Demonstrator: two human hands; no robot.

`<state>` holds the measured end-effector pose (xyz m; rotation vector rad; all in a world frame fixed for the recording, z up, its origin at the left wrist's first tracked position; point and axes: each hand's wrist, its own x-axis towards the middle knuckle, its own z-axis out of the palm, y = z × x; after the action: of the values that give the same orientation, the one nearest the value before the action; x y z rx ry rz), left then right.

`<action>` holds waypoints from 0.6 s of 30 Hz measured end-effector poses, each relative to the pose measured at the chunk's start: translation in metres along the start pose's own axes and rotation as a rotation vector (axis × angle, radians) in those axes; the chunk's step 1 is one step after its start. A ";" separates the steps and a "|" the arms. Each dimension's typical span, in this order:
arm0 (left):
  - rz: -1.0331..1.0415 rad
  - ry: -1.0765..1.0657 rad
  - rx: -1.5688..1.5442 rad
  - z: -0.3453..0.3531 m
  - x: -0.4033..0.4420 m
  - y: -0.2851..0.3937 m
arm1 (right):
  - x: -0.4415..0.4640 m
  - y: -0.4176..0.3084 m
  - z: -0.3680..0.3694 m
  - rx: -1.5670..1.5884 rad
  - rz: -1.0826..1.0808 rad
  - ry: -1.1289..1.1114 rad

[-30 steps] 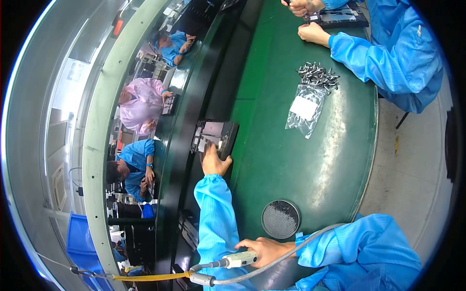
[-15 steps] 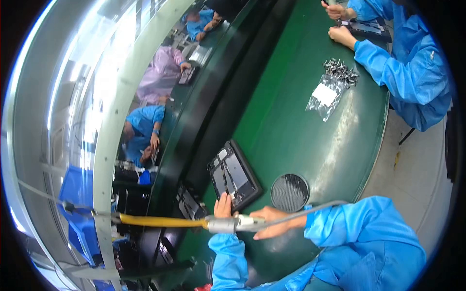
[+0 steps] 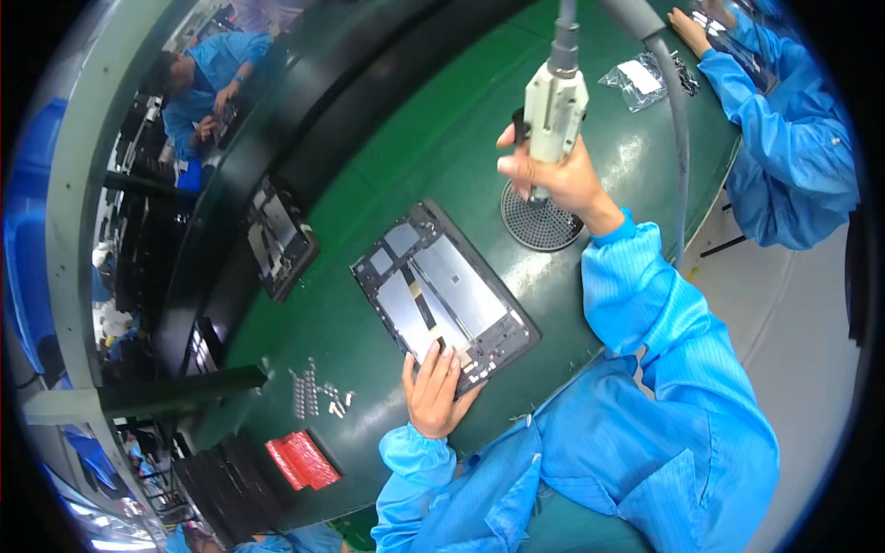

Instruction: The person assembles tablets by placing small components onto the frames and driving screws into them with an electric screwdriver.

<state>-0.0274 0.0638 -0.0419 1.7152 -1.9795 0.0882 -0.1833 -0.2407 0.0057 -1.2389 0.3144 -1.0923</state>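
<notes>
My right hand [image 3: 567,180] is closed round the pale body of an electric screwdriver [image 3: 556,106], whose cable runs upward. Its lower end hangs over a round black dish [image 3: 539,235] with a grid of small holes, partly hidden by the hand. On the green table lies an opened tablet [image 3: 452,290], showing silver inner plates, a dark ribbon strip and a black frame. My left hand [image 3: 431,392] rests on its near lower corner, fingers stretched flat on the tablet and thumb by the edge.
Another opened device [image 3: 277,240] lies at the left. Small metal parts [image 3: 313,392], a red packet [image 3: 302,459] and a black stack [image 3: 230,488] are nearer me. A clear bag [image 3: 636,83] lies by a co-worker's sleeve [image 3: 761,101]. A metal post stands left.
My view has swung down and left. The screwdriver has been raised away from the tablet, up over the round dish, in my right hand. My left hand stays on the tablet.
</notes>
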 end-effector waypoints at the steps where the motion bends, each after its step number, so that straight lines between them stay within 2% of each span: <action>1: -0.009 0.000 -0.016 0.001 0.000 0.002 | 0.001 0.002 0.000 0.002 -0.011 0.022; 10: -0.094 0.016 -0.130 0.009 0.033 0.004 | 0.010 0.020 0.012 -0.157 -0.013 0.039; 14: -0.061 0.233 -0.228 0.012 0.034 -0.001 | 0.011 0.023 0.013 -0.200 0.009 0.026; 17: -0.180 0.302 -0.199 0.005 0.033 -0.004 | 0.011 0.027 0.010 -0.208 0.016 0.030; 18: -0.301 0.324 -0.208 0.001 0.035 -0.002 | 0.011 0.028 0.009 -0.212 0.017 0.032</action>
<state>-0.0285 0.0314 -0.0282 1.7177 -1.4328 0.0477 -0.1572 -0.2464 -0.0115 -1.4048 0.4739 -1.0853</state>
